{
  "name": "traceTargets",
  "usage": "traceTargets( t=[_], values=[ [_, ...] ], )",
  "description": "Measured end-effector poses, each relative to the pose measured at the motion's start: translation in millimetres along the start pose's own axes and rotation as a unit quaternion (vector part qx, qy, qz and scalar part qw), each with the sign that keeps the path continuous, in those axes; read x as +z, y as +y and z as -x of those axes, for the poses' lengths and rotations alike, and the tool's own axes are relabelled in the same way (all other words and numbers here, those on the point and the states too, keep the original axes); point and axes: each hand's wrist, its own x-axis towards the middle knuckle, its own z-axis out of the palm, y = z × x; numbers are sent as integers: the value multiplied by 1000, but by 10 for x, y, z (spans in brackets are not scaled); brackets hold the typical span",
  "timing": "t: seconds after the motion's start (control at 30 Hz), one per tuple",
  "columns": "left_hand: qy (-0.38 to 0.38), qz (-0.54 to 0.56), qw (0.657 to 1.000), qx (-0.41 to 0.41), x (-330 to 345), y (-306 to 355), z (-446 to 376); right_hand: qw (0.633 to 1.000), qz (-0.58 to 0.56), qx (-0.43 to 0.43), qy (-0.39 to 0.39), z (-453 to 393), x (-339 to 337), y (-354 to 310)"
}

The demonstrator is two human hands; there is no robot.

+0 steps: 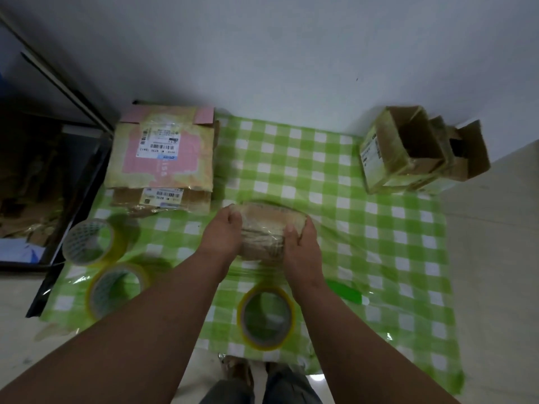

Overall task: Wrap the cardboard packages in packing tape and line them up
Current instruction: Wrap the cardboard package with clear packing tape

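A small cardboard package (267, 228), glossy with clear tape, sits at the middle of the green checked cloth (379, 258). My left hand (223, 231) grips its left end with curled fingers. My right hand (300, 244) grips its right end, thumb on top. A roll of packing tape (267, 317) lies flat on the cloth just near of the package, between my forearms. Two more tape rolls (89, 242) (115, 290) lie at the cloth's left edge.
A stack of flat taped packages (163, 158) with labels lies at the back left. Opened cardboard boxes (420, 150) stand at the back right. A green strip (344, 291) lies right of my right wrist. A dark bin (43, 185) of cardboard scraps borders the left. A white wall is behind.
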Motion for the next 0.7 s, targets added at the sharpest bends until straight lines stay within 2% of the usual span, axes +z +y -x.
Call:
traceTargets(
  t=[0.3,0.53,0.7],
  values=[
    [-5,71,997,-27,-16,-9,21,986,-126,70,-81,15,-112,-10],
    [-67,21,997,-37,-100,-22,-22,996,-31,43,-65,-15,-116,-60],
    [-71,41,995,-54,-159,14,-21,992,-6,65,-104,-23,-241,-79]
  ],
)
